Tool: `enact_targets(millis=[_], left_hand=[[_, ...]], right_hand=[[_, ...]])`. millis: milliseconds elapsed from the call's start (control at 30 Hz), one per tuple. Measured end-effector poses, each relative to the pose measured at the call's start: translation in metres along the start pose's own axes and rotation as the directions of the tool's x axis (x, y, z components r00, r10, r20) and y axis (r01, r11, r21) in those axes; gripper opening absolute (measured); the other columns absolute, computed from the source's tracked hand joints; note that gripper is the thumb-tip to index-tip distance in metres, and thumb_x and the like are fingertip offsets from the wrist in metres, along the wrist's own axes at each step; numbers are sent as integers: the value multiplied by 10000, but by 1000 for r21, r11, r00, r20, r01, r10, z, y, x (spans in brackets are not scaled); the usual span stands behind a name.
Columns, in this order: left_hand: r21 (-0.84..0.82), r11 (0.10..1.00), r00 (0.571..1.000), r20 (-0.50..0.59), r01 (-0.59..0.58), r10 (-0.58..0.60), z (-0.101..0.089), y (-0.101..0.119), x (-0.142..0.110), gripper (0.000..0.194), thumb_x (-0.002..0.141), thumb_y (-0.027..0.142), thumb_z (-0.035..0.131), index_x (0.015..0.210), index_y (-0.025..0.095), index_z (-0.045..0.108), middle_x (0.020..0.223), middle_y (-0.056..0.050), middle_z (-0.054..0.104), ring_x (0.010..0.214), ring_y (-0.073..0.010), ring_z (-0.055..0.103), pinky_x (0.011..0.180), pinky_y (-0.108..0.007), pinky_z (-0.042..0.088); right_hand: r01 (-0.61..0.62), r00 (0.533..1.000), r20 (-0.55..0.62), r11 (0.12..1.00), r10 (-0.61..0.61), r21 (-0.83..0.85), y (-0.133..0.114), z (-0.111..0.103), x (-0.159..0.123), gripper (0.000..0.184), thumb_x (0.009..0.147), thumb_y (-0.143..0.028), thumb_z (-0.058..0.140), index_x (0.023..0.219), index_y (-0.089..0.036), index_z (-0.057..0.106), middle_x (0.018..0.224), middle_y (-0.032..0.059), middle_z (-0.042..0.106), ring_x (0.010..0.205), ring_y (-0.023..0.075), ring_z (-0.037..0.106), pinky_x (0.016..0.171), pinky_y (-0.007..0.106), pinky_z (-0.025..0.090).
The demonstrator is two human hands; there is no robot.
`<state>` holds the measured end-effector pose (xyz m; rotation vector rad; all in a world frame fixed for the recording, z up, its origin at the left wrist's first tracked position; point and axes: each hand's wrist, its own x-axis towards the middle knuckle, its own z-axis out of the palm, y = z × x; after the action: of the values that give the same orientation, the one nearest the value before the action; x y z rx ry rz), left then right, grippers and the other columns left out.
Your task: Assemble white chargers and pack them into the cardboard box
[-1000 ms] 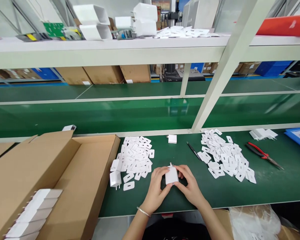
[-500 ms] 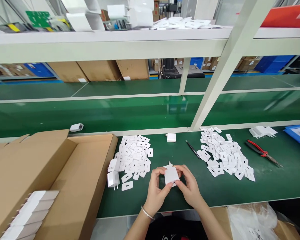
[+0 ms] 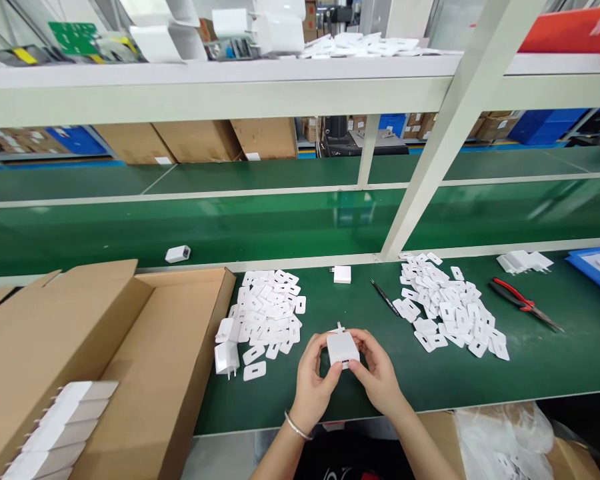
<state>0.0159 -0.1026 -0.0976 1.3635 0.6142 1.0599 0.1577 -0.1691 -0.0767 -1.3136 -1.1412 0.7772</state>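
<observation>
Between my two hands sits a white USB wall charger (image 3: 343, 347), its plug prongs facing away and its port end turned toward me. My left hand (image 3: 314, 380) grips its left side, with the thumb at the near edge. On the other side my right hand (image 3: 379, 375) closes fingers and thumb on the same charger. To the left lies a heap of white face plates with slots (image 3: 270, 310), with two chargers (image 3: 227, 358) at its edge. A second heap of white plates (image 3: 450, 310) spreads to the right. One more charger (image 3: 342, 274) lies beyond my hands.
An open cardboard box (image 3: 165, 360) at left holds a row of chargers (image 3: 63, 427). Black tweezers (image 3: 385, 297) and red-handled pliers (image 3: 525, 305) lie on the right. A slanted post (image 3: 435, 140) rises from the bench edge; a charger housing (image 3: 178, 253) rides the green belt (image 3: 260, 230).
The charger in my hands has tipped so that its port end shows more. On the green belt, the white housing has moved to the right.
</observation>
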Motion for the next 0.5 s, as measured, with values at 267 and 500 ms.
enact_targets(millis=[267, 500], left_hand=[[35, 999, 993, 121, 14, -18, -9, 8, -2, 380, 1037, 426, 604, 1385, 273, 590, 1300, -101, 627, 1242, -280, 609, 1074, -428, 487], [125, 986, 990, 96, -113, 101, -12, 3, -2, 359, 1012, 495, 631, 1296, 276, 615, 1179, -69, 641, 1096, -253, 625, 954, -379, 503]], right_hand=[[47, 999, -15, 997, -48, -54, -6, -2, -1, 414, 966, -490, 728, 1333, -318, 645, 1049, 42, 595, 914, 208, 560, 842, 323, 505], [13, 997, 77, 1000, -13, -1, -8, -4, 0, 416, 993, -513, 674, 1345, -301, 604, 1136, 69, 597, 1036, 233, 598, 932, 356, 522]])
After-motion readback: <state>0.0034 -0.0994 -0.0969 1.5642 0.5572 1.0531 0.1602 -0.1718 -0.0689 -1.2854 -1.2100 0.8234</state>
